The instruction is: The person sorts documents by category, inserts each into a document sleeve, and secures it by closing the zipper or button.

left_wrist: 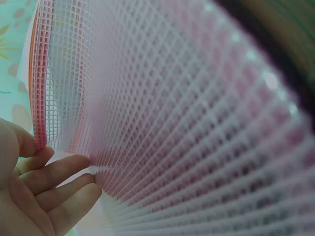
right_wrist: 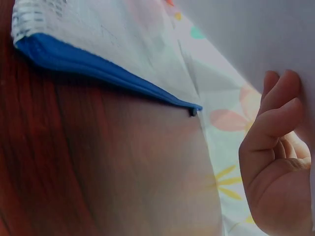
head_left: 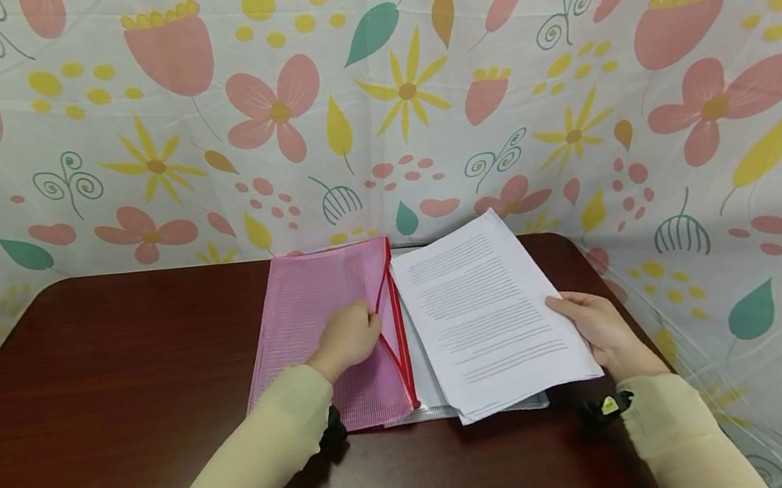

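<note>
A pink mesh zipper pouch (head_left: 307, 290) with a red zipper edge lies on the table, its right side parted. My left hand (head_left: 350, 336) pinches the upper layer by that red edge and lifts it; in the left wrist view the thumb and index finger grip the rim (left_wrist: 39, 132) while the other fingers (left_wrist: 74, 201) touch the mesh. My right hand (head_left: 597, 331) holds several printed sheets (head_left: 476, 307) by their right edge, tilted beside the pouch's mouth. Under the sheets lies a whitish mesh pouch (right_wrist: 113, 44) with a blue zipper (right_wrist: 98, 73), mostly hidden in the head view.
The dark brown wooden table (head_left: 116, 386) extends to the left and in front of the pouches. A flower-patterned curtain (head_left: 401, 107) hangs along the back and right edges of the table, close behind the pouches.
</note>
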`<control>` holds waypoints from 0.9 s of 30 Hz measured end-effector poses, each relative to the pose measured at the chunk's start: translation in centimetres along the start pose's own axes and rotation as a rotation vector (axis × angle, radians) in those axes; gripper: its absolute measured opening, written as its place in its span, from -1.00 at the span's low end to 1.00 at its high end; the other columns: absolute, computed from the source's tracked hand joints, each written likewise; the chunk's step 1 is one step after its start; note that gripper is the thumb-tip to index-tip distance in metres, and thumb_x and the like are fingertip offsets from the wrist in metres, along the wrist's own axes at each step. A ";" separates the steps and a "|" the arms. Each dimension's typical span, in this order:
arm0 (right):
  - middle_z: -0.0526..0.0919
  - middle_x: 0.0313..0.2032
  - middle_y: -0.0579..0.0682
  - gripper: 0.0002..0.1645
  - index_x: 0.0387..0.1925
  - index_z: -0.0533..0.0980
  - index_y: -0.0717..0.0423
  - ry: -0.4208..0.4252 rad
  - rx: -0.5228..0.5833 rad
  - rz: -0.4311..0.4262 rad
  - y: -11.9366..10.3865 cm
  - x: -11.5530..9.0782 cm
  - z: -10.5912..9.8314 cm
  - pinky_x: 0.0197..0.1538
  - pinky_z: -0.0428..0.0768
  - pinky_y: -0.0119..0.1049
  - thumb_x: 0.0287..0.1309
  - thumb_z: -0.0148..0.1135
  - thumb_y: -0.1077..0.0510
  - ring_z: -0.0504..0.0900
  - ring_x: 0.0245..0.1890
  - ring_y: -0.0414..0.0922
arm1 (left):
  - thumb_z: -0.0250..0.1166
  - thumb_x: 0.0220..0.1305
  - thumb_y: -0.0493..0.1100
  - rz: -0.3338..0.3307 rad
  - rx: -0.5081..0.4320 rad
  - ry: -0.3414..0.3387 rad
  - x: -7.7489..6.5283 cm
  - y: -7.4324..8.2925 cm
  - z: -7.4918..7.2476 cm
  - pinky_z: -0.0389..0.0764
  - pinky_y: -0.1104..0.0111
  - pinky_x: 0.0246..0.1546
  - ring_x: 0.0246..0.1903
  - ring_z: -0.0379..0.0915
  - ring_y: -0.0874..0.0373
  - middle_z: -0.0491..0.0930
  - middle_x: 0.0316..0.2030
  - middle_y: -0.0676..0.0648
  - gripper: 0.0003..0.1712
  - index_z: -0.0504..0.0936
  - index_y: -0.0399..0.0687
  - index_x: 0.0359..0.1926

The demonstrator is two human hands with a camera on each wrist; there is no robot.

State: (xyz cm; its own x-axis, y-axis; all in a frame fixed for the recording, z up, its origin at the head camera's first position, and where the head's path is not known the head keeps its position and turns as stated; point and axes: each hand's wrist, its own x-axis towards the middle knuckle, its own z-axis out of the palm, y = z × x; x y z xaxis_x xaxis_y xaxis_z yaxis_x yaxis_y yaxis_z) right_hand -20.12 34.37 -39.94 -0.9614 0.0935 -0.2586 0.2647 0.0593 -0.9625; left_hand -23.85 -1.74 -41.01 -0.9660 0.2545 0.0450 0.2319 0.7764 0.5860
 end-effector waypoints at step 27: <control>0.65 -0.46 -0.24 -0.40 0.19 0.31 0.33 0.051 -0.076 -0.052 -1.1 1.8 4.3 -0.43 0.64 -0.36 0.28 0.13 0.01 0.66 -0.50 -0.28 | 0.08 0.31 -0.11 -0.021 0.095 -0.019 0.1 1.0 0.3 0.30 0.37 -0.61 -0.61 0.30 0.15 0.40 -0.62 0.01 -0.78 0.45 -0.09 -0.46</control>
State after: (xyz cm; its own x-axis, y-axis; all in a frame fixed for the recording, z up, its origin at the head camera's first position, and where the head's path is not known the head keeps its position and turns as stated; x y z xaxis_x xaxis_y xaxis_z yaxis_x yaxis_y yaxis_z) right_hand -22.49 30.16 -39.73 -0.9694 0.1386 -0.2026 0.2217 0.1401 -0.9650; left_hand -23.66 -0.75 -40.67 -0.9686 0.2478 0.0177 0.2222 0.8324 0.5076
